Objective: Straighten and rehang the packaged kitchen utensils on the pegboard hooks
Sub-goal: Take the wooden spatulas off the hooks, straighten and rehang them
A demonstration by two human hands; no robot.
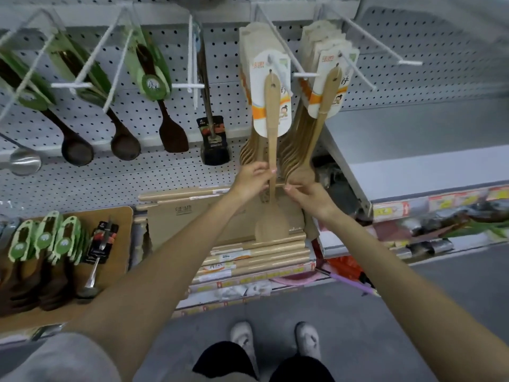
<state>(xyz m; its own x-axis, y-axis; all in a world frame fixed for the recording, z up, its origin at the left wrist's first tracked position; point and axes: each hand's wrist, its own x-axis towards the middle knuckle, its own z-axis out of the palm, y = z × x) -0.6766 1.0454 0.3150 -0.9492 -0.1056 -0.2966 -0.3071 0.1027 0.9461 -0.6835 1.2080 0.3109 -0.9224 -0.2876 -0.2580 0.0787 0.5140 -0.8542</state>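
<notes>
Two bunches of carded bamboo spatulas hang from white hooks on the pegboard point(165, 177). The front spatula point(272, 150) of the left bunch hangs straight down on its white and orange card point(271, 106). My left hand point(252, 179) pinches that spatula's handle low down. My right hand point(309, 198) is beside it, fingers closed on a thin bamboo piece next to the handle, just under the right bunch point(316, 117). A white hook point(275, 62) carries the left bunch.
Dark wooden ladles and a turner on green cards point(154, 81) hang at left, with a black-carded utensil point(212, 136) in the middle. Rolling pins and boards point(248, 252) lie on the shelf below. Bare white hooks point(385, 48) stick out at the upper right.
</notes>
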